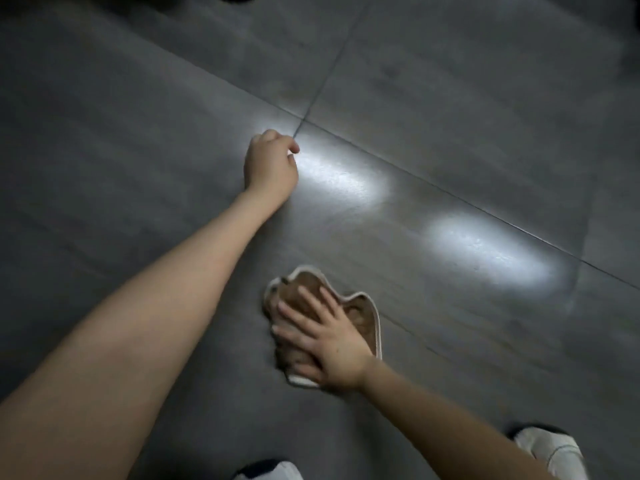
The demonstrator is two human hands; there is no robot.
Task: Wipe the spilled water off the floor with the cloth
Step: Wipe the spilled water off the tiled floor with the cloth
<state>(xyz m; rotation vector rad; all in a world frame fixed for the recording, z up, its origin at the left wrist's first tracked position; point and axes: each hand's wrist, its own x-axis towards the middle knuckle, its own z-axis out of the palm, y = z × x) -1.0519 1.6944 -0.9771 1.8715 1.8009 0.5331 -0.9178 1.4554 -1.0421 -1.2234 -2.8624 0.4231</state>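
Both hands are low over the dark grey tiled floor [450, 116]: my right hand [325, 344] presses flat, fingers [311, 301] spread, on the crumpled brown cloth with cream edging [362, 322], while my left hand [272, 161] curls into an empty fist further out. Water is hard to spot, so I'd press evenly and overlap strokes.

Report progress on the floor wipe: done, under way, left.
Done: the cloth is down on the floor. In hand: the right hand presses flat on it; the left hand, fingers curled, rests on the floor. Left: unclear; the bright patches look like glare, and no puddle can be told apart.
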